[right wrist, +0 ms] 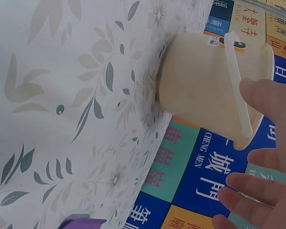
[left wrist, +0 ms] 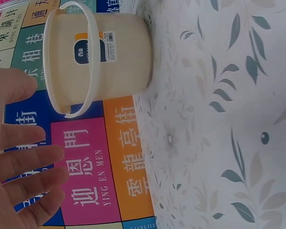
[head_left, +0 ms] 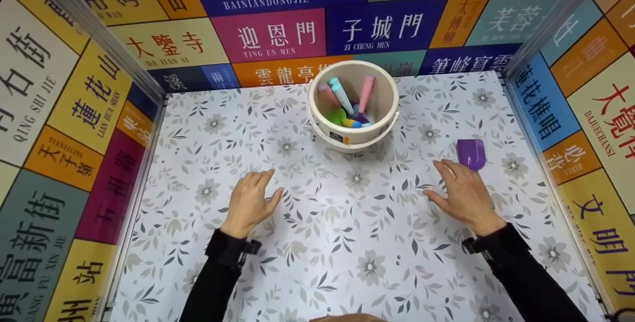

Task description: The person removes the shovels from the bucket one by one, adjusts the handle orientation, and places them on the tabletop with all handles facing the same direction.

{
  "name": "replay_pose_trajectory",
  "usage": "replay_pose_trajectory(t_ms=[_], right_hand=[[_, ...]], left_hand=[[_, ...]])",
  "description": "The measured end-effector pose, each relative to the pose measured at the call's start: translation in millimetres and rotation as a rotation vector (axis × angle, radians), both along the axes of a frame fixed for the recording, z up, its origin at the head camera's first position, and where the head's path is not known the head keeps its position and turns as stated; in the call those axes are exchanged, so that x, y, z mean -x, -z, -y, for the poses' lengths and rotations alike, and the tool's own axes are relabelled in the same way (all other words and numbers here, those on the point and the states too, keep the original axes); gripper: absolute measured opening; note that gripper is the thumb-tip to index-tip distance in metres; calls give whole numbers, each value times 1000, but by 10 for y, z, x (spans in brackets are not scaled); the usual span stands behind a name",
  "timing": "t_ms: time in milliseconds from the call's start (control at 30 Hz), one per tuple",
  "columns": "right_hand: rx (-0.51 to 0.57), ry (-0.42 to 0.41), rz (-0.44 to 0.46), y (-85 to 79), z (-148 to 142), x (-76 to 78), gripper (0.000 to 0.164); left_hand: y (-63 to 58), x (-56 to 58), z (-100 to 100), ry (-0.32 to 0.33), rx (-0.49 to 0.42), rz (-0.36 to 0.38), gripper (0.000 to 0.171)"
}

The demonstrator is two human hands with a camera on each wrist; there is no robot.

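My left hand (head_left: 249, 199) is over the left half of the table, fingers extended and thumb apart, holding nothing. On the other side my right hand (head_left: 462, 194) is likewise spread and bare, its fingers near a purple scoop-like piece (head_left: 471, 154). Between and beyond both hands stands a cream bucket (head_left: 353, 138) with a white handle (left wrist: 93, 62) hanging down its front. Inside it are a pink-handled tool (head_left: 367, 91), a light blue handle (head_left: 340, 94), a green piece (head_left: 337, 116) and other colourful pieces, partly hidden by the rim. In the right wrist view the thumb overlaps the bucket's handle.
A white cloth with grey flowers and leaves covers the table (head_left: 357, 213). Panels of coloured signs stand along the back (head_left: 278, 34), the left (head_left: 99, 163) and the right (head_left: 585, 163). The bucket is close to the back panel.
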State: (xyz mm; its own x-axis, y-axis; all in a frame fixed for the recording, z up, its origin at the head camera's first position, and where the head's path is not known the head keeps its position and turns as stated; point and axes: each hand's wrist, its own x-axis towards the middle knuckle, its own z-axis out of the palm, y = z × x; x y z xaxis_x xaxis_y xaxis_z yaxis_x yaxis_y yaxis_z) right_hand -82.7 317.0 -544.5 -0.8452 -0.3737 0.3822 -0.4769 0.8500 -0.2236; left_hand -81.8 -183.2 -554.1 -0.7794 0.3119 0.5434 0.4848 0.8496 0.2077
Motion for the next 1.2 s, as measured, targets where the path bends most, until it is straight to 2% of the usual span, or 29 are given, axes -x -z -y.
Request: replay_pose_trajectory(t_ms=[100,233,467,633,767,933,1200], right_hand=[[-17,9,10,-11,17,-8,72],[-36,16,29,-18,41,-25,71],[-25,-1,35,-5,117,-67,66],[-26,-35,43,17,224,-93,66],[-25,-60,45,40,307,-99,63],[-34,-64,56,60,382,-105,62],[-62,-92,62,84,477,-85,62]], left_hand=[[-133,90,-20,3,3,14,45],[-369,256,-71,13,-6,39,47],[-803,665,-294,61,-15,68,51],[-1004,963,-493,109,-17,151,53],[-1078,1196,-660,136,-8,229,55],[-1110,1497,-872,124,59,329,57],[-1054,1868,-1137,107,171,508,66]])
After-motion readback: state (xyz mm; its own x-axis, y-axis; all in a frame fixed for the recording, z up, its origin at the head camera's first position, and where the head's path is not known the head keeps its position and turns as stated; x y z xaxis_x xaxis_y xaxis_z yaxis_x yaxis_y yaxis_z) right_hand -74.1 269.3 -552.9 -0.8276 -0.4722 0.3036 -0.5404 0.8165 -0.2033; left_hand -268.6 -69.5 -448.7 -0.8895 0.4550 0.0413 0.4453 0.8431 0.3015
